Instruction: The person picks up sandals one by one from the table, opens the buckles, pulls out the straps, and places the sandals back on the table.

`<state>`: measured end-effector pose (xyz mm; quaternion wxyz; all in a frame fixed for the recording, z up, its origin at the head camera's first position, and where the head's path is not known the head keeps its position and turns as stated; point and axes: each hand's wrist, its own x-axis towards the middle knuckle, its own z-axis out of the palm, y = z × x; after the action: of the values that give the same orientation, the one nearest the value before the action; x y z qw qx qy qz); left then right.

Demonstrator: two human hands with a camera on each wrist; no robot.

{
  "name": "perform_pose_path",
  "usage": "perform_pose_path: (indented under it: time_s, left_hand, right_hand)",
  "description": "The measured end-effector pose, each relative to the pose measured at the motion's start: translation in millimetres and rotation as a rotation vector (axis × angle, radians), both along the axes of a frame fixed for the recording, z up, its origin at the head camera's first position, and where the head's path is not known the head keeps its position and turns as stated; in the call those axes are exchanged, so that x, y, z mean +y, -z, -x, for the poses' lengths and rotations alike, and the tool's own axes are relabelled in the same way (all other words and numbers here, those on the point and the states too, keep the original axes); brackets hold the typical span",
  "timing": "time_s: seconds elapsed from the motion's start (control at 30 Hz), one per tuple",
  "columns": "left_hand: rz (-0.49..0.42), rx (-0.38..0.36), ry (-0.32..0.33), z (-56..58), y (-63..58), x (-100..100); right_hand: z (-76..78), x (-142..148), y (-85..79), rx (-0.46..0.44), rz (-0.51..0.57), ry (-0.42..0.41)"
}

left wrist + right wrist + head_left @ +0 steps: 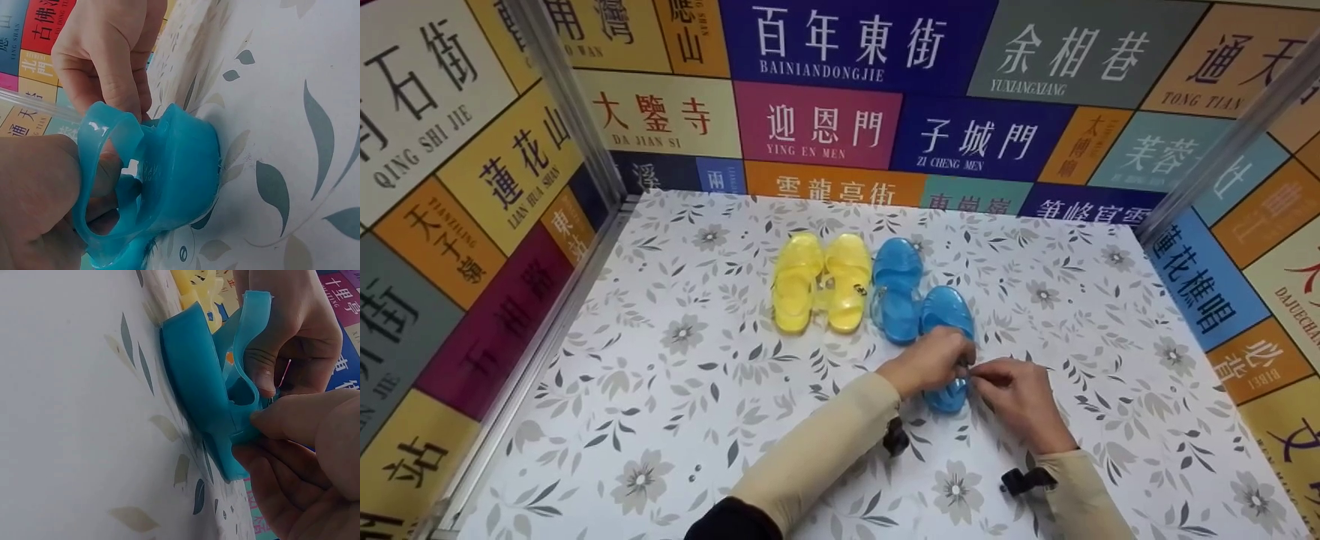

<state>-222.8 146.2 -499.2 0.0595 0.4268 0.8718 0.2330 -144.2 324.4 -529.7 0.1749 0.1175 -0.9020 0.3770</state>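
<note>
A blue jelly sandal (946,311) lies on the flowered tabletop, its toe pointing away from me. My left hand (931,358) reaches over it from the left, fingers curled and thumb at the strap near the buckle. From the right, my right hand (1020,386) pinches the sandal's side with thumb and fingers. The ankle strap (93,146) stands up in a loop above the heel, with left fingers behind it in the left wrist view. A thin pinkish strip (286,373) shows by the left thumb. Fingers partly hide the buckle.
The other blue sandal (898,281) lies just left and farther back. Beside it is a pair of yellow sandals, the left one (793,307) and the right one (844,311). Walls with coloured sign panels (817,124) enclose the flowered tabletop (607,360) at back and sides.
</note>
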Motion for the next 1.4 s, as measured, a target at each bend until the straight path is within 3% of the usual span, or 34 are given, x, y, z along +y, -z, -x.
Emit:
perform_pose_path:
  time_s: [0.4, 0.7, 0.97, 1.4]
  left_hand:
    - [-0.026, -0.038, -0.003, -0.1, 0.7, -0.2]
    - [-0.044, -0.045, -0.018, 0.0, -0.4, -0.9]
    - [-0.036, -0.068, 0.008, -1.4, 0.0, -3.1]
    - [-0.012, -0.025, 0.008, -1.7, -0.1, -0.2]
  right_hand:
    - [3.3, -3.4, -5.2, -0.021, 0.03, -0.016]
    - [3.0, -4.7, -7.3, -0.128, 0.052, 0.025]
    - [-3.3, -2.1, -3.8, -0.255, 0.066, 0.044]
    - [-1.2, -6.1, -2.1, -0.108, 0.082, 0.058]
